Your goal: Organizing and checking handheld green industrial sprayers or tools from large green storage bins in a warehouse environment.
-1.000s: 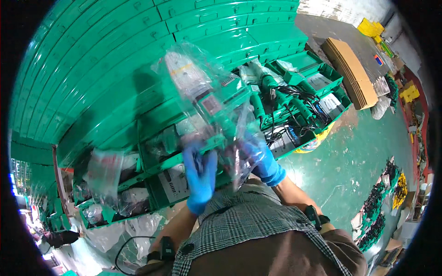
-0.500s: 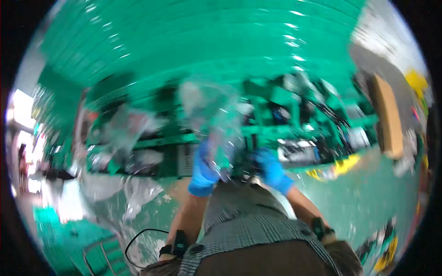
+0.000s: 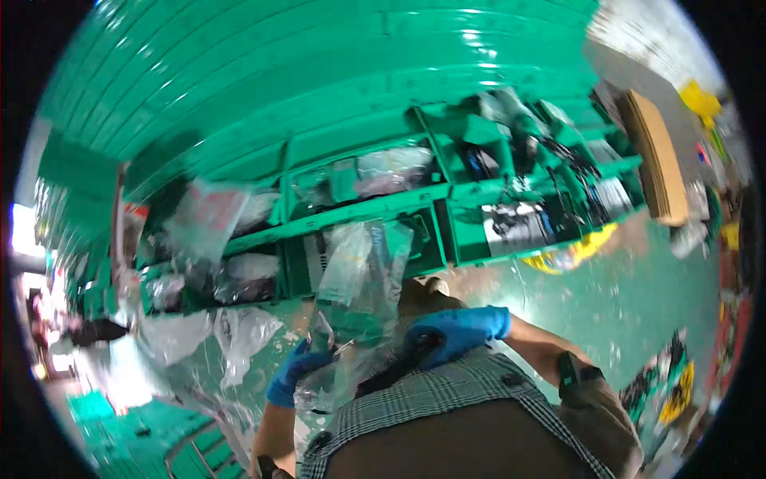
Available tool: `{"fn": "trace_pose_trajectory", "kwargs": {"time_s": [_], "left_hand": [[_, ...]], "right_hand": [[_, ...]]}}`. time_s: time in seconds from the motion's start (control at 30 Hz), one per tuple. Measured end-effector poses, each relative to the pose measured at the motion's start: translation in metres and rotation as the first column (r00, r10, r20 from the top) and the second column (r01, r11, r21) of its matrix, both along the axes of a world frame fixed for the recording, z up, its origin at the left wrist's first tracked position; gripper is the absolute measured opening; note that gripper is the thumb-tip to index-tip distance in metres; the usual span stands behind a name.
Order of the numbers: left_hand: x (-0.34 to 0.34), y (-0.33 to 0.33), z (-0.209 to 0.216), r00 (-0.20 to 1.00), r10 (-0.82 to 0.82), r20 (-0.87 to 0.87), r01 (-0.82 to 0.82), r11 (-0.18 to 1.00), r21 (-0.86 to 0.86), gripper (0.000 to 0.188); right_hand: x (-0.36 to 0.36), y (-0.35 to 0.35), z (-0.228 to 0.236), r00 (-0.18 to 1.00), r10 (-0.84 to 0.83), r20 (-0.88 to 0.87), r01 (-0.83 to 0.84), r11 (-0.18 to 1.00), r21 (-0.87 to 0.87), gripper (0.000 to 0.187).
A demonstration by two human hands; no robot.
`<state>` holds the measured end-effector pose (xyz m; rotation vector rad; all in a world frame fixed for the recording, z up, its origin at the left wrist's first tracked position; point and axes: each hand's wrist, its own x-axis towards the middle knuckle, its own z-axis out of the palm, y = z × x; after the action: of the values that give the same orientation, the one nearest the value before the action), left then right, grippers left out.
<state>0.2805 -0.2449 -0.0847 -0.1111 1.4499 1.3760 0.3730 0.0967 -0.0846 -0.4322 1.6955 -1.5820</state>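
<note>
Both of my hands wear blue gloves and are held low, close to my body. My left hand (image 3: 299, 372) is closed on the edge of a clear plastic bag (image 3: 351, 299), which stands up crumpled in front of me, over the front row of bins. My right hand (image 3: 463, 331) is closed around a black object (image 3: 391, 371) beside the bag's lower end. The object's kind cannot be made out, as the glove and the shiny film partly cover it. Whether it is inside the bag or beside it, I cannot tell.
Two rows of green bins (image 3: 359, 209) run across in front, holding bagged parts, dark pieces and cables. Another clear bag (image 3: 209, 219) sticks up at the left. A flat cardboard piece (image 3: 656, 160) leans at the right. Plastic bags (image 3: 239, 339) hang below the bins; a yellow bag (image 3: 570, 251) lies under them.
Both hands have come down towards my body, the left also to the left. The clear bag has dropped with them. My view has shifted, and the bins now show more sharply.
</note>
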Motion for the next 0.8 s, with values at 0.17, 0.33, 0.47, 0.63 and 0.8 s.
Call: {"fn": "trace_pose_trajectory", "kwargs": {"time_s": [0.17,0.33,0.47,0.63,0.8], "left_hand": [[-0.051,-0.009,-0.058,0.964,-0.267,-0.019,0.268,0.963,0.039,0.047],[-0.119,0.034,-0.073,0.873,-0.413,-0.261,0.488,0.754,0.440,0.049],[-0.176,0.069,-0.168,0.588,-0.670,-0.453,0.757,0.654,0.016,0.059],[-0.201,0.092,-0.178,0.210,-0.510,-0.834,0.697,0.677,-0.239,0.085],[-0.188,0.072,-0.136,-0.305,-0.532,-0.790,0.448,0.652,-0.612,0.037]], "right_hand": [[0.000,-0.029,0.000,0.982,-0.180,-0.066,0.175,0.982,-0.071,0.046],[0.009,-0.050,-0.013,0.872,-0.440,-0.217,0.472,0.873,0.126,0.046],[-0.016,-0.048,-0.024,0.779,-0.404,-0.479,0.594,0.719,0.361,0.049],[-0.064,-0.060,-0.063,0.593,-0.265,-0.760,0.749,0.527,0.401,0.037],[-0.078,-0.049,-0.107,0.517,-0.157,-0.841,0.802,0.432,0.412,0.039]]}}
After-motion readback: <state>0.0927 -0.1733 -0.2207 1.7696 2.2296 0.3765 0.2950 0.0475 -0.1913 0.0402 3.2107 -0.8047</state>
